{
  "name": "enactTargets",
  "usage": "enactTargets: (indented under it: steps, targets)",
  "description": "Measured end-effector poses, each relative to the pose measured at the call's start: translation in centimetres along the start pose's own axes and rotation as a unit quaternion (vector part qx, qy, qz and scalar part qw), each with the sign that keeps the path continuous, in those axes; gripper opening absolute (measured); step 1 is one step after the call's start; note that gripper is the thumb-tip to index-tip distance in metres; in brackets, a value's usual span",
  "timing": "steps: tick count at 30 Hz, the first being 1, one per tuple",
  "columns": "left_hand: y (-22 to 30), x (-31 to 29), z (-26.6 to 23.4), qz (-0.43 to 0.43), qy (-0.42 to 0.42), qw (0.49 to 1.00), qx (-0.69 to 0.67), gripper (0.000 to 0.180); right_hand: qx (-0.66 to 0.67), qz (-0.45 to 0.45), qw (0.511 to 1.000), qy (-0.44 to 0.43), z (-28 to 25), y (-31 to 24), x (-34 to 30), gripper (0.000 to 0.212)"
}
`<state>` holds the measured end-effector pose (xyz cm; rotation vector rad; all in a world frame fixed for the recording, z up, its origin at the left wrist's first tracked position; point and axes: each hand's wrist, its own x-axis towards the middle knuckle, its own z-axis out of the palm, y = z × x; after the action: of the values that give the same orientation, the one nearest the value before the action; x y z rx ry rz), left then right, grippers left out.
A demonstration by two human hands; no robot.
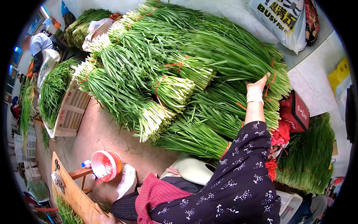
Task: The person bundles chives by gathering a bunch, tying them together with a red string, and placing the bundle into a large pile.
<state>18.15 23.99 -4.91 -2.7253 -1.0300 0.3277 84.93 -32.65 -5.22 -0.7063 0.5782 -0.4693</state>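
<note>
At the right of the pile, my right hand [256, 86] is closed round the stem end of a bundle of Chinese chives [223, 54], whose leaves fan out to the upper left, blurred. A pale wrap covers that wrist. Beneath and around it lies a big heap of chive bundles [126, 74], tied with red bands, pale stem ends outward. At the bottom edge, only a little of my left hand [107, 219] shows, by a wooden board [87, 199] with loose chives [67, 212] on it. Its fingers are too cut off to read.
A white bucket [97, 160] with red ties stands left of my legs. Scissors [56, 164] lie on the board. A plastic crate [69, 112] of greens stands left, a person [41, 44] beyond. At right are a red bag [298, 112] and more chives [309, 156].
</note>
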Motion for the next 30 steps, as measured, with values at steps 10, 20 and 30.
enactTargets:
  steps: [10,20,30]
  targets:
    - [4.2,1.2,-6.6,-0.034,-0.111,0.989,-0.093,0.079,-0.031,-0.013,0.998,-0.048,0.5,-0.4,8.5,0.054]
    - [5.1,1.7,-8.5,0.051,-0.051,0.997,-0.040,0.073,0.016,-0.060,0.992,-0.105,0.3,1.0,13.1,0.053]
    - [2.7,-1.4,-5.0,-0.032,-0.086,0.985,-0.148,0.076,0.007,-0.096,0.995,0.029,-0.1,3.1,5.5,0.056]
